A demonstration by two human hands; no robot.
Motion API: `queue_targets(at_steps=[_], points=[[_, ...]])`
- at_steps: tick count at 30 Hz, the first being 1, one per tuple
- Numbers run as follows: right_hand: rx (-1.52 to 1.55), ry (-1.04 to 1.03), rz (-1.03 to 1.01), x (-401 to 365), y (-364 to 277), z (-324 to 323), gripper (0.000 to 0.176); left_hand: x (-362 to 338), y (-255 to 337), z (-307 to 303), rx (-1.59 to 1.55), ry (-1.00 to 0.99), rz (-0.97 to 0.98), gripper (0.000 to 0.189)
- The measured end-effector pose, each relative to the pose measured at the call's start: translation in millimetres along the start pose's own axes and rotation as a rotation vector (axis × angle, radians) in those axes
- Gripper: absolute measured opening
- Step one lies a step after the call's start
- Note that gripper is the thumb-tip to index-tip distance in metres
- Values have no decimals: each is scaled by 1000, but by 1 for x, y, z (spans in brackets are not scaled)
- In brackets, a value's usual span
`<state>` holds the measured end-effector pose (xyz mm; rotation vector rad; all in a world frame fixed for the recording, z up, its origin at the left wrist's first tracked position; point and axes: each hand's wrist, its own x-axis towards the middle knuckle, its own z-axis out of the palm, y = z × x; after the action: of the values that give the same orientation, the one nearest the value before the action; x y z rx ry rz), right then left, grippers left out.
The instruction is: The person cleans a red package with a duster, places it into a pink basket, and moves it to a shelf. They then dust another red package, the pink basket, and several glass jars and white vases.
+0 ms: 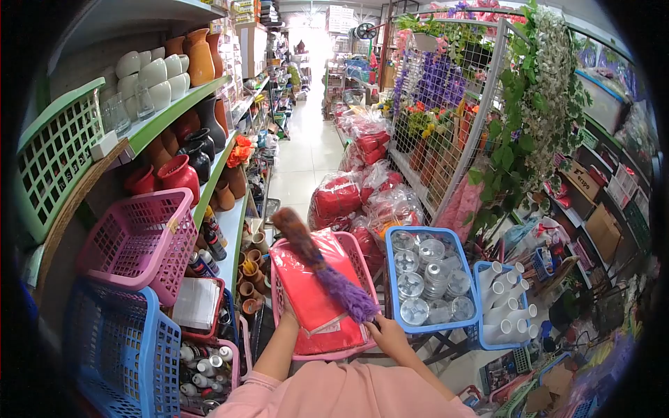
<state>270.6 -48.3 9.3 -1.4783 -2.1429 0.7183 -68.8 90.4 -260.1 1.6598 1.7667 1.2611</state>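
My right hand [389, 332] is closed round the handle of a fluffy duster [327, 272], purple near the hand and brown toward its far end. The duster slants up and left across a flat red plastic-wrapped packet [302, 269]. At the packet's lower left edge is my left hand [288, 320], which appears to grip it; its fingers are partly hidden. Beneath lies another red packet [327, 341], inside a pink basket [357, 252] directly before me.
Right of me stand a blue basket of clear round containers [459, 241] and one of white vases [497, 330]. Shelves of pots [178, 174] line the left. Bagged red goods [335, 198] sit ahead, beside a wire rack [453, 118] with artificial flowers. A tiled aisle [306, 139] runs forward.
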Motion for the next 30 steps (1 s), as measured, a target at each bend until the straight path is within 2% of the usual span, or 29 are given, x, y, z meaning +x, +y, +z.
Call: queue_targets(at_steps=[2,4,7,8,9,11,13,15,17,21,24,27,30], points=[[79,63,50,-2,-1,2,35,-23,-6,-5,-20,2,2,32],[29,-51,10,-8,-4,-1,33,-21,-6,2,-43,-1,2,32],[-11,-117,-19,-8,-6,-17,36,-25,-8,-3,-74,-13,-5,32],[-27,-34,-10,-6,-1,-15,37,-35,-11,-8,-83,-17,-6,32],[-26,-34,-8,-7,-1,-14,37,-38,-10,-7,-92,-20,-8,32],[63,107,153,-4,-6,-16,37,-36,-8,-5,-111,-20,-4,32],[65,101,116,-5,-2,-18,37,-35,-5,-3,-129,-13,4,32],[-1,-155,-56,-12,-7,-29,36,-36,-2,-2,-145,-11,8,32],[-95,-192,-99,-10,-6,-35,36,-15,10,4,-158,-17,6,32],[-44,-129,-30,-9,-3,-31,35,3,36,2,-191,-42,1,32],[83,11,126,-13,-20,-31,38,-7,35,-2,-222,-62,-5,32],[77,115,160,-13,-20,-24,39,-21,35,-3,-256,-76,-20,33],[80,124,225,-12,-22,-18,40,-29,38,-3,-283,-83,-35,33]])
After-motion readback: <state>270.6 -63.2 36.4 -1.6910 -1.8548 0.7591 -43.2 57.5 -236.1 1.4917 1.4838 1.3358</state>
